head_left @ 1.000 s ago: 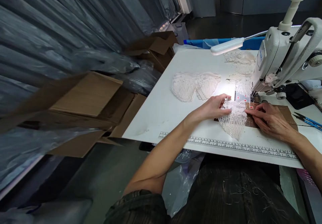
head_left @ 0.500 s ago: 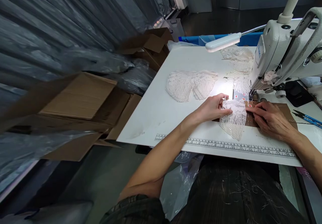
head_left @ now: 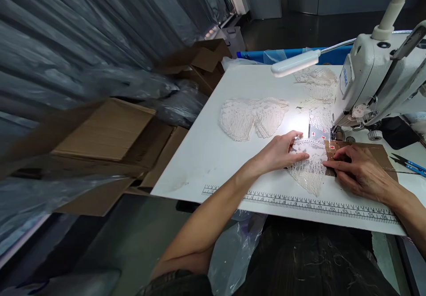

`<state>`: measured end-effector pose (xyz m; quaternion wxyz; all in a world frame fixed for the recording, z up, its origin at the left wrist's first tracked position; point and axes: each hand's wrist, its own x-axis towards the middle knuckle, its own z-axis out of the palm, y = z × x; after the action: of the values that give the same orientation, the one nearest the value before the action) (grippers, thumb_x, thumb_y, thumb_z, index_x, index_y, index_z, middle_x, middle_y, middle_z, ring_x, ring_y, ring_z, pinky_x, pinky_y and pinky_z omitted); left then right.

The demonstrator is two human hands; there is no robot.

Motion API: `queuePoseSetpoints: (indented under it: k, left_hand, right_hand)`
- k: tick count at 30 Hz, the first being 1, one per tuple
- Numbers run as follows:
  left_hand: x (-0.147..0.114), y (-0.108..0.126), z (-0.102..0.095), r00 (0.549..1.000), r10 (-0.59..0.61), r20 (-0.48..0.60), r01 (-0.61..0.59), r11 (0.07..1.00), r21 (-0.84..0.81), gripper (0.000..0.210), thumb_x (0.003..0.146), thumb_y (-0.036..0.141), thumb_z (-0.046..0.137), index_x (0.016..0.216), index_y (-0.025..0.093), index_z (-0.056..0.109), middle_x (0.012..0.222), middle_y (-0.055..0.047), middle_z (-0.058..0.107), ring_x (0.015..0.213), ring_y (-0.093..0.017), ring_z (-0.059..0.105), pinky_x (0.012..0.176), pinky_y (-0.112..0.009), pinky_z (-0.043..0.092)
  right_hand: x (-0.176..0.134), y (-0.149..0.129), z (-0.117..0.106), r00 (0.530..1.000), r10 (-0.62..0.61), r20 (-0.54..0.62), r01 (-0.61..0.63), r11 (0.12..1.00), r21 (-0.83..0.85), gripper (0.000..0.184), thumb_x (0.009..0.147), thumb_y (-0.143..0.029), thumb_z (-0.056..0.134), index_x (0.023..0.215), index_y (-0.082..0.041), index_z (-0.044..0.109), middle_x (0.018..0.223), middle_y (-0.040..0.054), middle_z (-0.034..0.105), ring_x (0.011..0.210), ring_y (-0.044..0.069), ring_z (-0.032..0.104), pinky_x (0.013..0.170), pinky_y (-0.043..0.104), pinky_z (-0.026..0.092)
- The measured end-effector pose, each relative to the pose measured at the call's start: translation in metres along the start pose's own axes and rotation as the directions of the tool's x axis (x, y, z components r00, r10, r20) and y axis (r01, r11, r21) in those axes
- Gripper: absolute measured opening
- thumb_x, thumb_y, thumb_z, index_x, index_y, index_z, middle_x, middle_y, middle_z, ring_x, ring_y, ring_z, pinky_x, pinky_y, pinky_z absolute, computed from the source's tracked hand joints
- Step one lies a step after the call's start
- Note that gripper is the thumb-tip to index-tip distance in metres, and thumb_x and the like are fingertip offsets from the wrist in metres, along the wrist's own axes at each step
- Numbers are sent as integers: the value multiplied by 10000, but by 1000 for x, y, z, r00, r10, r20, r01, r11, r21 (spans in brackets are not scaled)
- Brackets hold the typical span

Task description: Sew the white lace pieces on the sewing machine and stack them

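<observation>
A white lace piece (head_left: 308,169) lies in front of the sewing machine's presser foot (head_left: 333,132), its pointed end toward me. My left hand (head_left: 282,151) holds its left side, with the thumb on top and the index finger near the upper edge. My right hand (head_left: 361,169) rests palm down over a brown taped strip (head_left: 379,151), fingers extended and the index fingertip touching the lace's right edge. A grey plate with small red marks (head_left: 318,133) sits just above the lace. The needle tip is too small to make out.
Another lace piece (head_left: 254,116) lies left on the white table (head_left: 199,154), with more lace (head_left: 317,80) behind. Blue thread snips (head_left: 408,163) are at right. A lamp (head_left: 295,63) hangs over the table. A cardboard box (head_left: 106,129) stands left; a printed ruler (head_left: 299,200) runs along the front edge.
The view has tilted slightly, so table and machine appear lower. My right index finger has come to the lace's edge, and my left thumb and index finger are wider apart.
</observation>
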<state>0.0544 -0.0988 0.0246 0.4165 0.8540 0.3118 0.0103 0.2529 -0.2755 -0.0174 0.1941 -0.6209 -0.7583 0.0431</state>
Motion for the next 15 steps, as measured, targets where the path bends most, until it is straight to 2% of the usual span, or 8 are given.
queuePoseSetpoints:
  k: [5, 9, 15]
  left_hand:
    - [0, -3, -4, 1000, -4, -25, 2, 996, -90, 518, 895, 349, 642, 1343, 109, 543, 700, 45, 511, 581, -113, 484, 565, -263, 378]
    - [2, -6, -4, 999, -16, -42, 12, 996, -89, 474, 868, 284, 674, 1295, 101, 579, 691, 42, 521, 597, -105, 491, 571, -253, 374]
    - [4, -4, -3, 998, -47, -45, 42, 992, -122, 520, 840, 271, 710, 1310, 93, 577, 690, 43, 525, 594, -100, 492, 578, -253, 384]
  right_hand:
    - [-1, 0, 0, 1000, -1, -9, 1, 1000, -20, 352, 956, -247, 515, 1231, -324, 721, 1093, 98, 644, 1022, 274, 622, 858, 469, 501]
    - [-2, 0, 1, 1000, 6, -11, -6, 999, -32, 351, 960, -253, 514, 1235, -325, 719, 1097, 99, 644, 1008, 275, 631, 839, 467, 504]
    - [-2, -3, 2, 1000, 25, -15, -25, 1000, -9, 350, 972, -260, 491, 1226, -318, 725, 1097, 103, 647, 1020, 284, 628, 833, 477, 497]
